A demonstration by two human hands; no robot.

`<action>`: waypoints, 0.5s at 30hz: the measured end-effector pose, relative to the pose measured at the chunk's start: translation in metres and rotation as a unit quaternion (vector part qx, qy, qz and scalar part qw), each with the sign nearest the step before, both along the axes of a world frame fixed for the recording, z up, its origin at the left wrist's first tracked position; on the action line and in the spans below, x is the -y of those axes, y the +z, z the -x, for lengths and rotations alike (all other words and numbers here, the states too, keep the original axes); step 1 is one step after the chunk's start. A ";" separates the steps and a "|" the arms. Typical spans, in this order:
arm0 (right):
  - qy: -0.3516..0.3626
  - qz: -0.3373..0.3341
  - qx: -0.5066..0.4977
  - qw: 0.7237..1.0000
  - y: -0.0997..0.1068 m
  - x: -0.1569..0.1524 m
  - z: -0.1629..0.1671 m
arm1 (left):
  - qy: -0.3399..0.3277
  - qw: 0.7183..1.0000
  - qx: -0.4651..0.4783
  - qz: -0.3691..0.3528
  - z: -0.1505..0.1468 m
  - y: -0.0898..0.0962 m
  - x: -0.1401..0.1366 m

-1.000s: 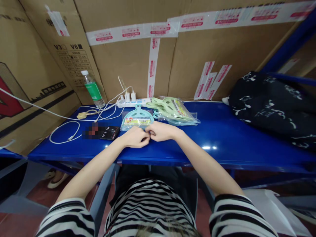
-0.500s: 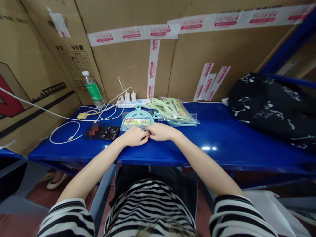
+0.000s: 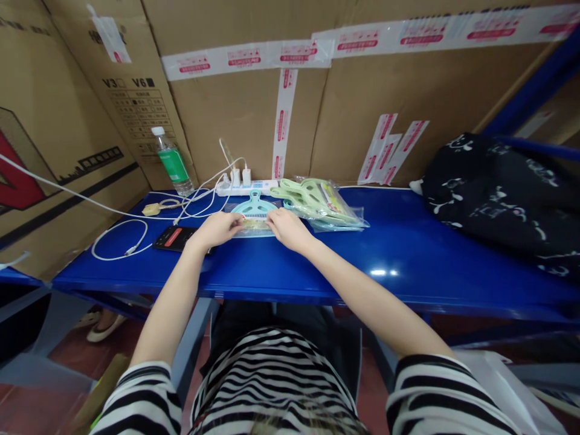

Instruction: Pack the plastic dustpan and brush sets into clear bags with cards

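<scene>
In front of me on the blue table lies a light-blue plastic dustpan (image 3: 256, 205) in a clear bag with a printed label, its handle pointing away from me. My left hand (image 3: 218, 229) is at the bag's left edge, thumb and fingers pinched on it. My right hand (image 3: 288, 228) pinches the bag on its right side, fingertips over the label. The bag lies flat on the table between both hands. Just beyond my right hand are pale-green plastic pieces (image 3: 308, 196) of similar make in clear bags, overlapping in a pile.
A phone (image 3: 174, 237) and white cables (image 3: 120, 225) lie at left. A power strip (image 3: 249, 187) with chargers runs along the back, near a green-labelled water bottle (image 3: 173, 163). A black patterned bag (image 3: 498, 199) takes up the right. Cardboard (image 3: 240, 109) walls the back.
My hands were together at the bag's near edge. They have moved apart and forward, one to each side of it, and now grip it. The left forearm covers part of the phone.
</scene>
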State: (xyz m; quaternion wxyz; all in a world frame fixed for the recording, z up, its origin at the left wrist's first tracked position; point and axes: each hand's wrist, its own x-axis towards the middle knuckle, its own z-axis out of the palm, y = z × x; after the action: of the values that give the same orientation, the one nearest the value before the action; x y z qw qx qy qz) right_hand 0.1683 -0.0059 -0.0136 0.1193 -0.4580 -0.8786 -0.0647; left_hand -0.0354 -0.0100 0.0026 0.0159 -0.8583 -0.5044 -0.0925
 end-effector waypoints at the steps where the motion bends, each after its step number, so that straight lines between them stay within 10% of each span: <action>1: -0.013 0.005 0.002 1.000 -0.001 -0.001 0.001 | 0.008 1.000 -0.001 -0.002 0.000 -0.001 0.000; 9: -0.051 -0.003 0.028 0.998 -0.003 -0.002 0.010 | 0.080 0.992 -0.068 -0.075 -0.021 -0.009 0.001; 15: 0.052 -0.044 0.075 0.995 -0.003 -0.002 0.015 | 0.000 0.989 -0.126 -0.075 -0.036 -0.011 0.008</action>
State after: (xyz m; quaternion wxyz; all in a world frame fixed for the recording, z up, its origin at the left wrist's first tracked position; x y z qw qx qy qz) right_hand 0.1538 -0.0042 -0.0162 0.0763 -0.3999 -0.9040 -0.1309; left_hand 0.0010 -0.0181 -0.0086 0.1439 -0.8593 -0.4903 -0.0212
